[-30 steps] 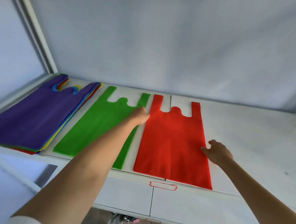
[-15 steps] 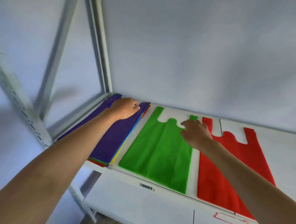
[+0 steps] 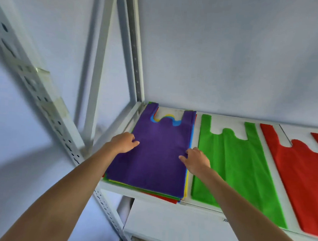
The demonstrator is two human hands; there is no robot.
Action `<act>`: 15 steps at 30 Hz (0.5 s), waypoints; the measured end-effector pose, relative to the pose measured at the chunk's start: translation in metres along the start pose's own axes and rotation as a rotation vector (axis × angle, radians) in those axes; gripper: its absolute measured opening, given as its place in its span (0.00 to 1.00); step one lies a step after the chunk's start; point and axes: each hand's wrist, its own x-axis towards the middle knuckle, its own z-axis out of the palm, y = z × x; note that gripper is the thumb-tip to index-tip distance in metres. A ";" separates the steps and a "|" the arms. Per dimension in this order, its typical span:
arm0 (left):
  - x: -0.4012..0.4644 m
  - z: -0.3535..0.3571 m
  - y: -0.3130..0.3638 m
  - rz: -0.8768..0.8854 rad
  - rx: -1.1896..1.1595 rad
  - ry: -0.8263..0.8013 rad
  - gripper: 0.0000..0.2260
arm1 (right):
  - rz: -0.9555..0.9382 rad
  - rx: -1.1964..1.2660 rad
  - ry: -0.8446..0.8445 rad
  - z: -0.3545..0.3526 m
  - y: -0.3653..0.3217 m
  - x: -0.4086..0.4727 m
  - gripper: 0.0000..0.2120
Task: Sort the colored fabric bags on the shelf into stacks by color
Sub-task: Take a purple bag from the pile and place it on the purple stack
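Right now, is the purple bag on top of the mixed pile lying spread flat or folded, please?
Spread flat. The purple bag lies at full length on the pile, both handle straps pointing at the wall, with the left hand and right hand at its side edges.

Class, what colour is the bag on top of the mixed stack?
Purple bag, seen in the head view.

A perforated white metal upright (image 3: 43, 101) is slanting across the left, a second post (image 3: 135, 49) is standing at the back corner, and a pale wall (image 3: 234, 50) is filling the background.
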 end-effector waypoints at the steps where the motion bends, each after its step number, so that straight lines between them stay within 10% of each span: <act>1: 0.004 0.004 -0.004 0.005 -0.017 0.006 0.18 | 0.044 0.030 0.007 0.005 -0.004 0.002 0.23; 15: 0.024 0.020 -0.012 -0.001 -0.136 0.104 0.25 | 0.258 0.274 0.162 0.022 -0.039 0.023 0.15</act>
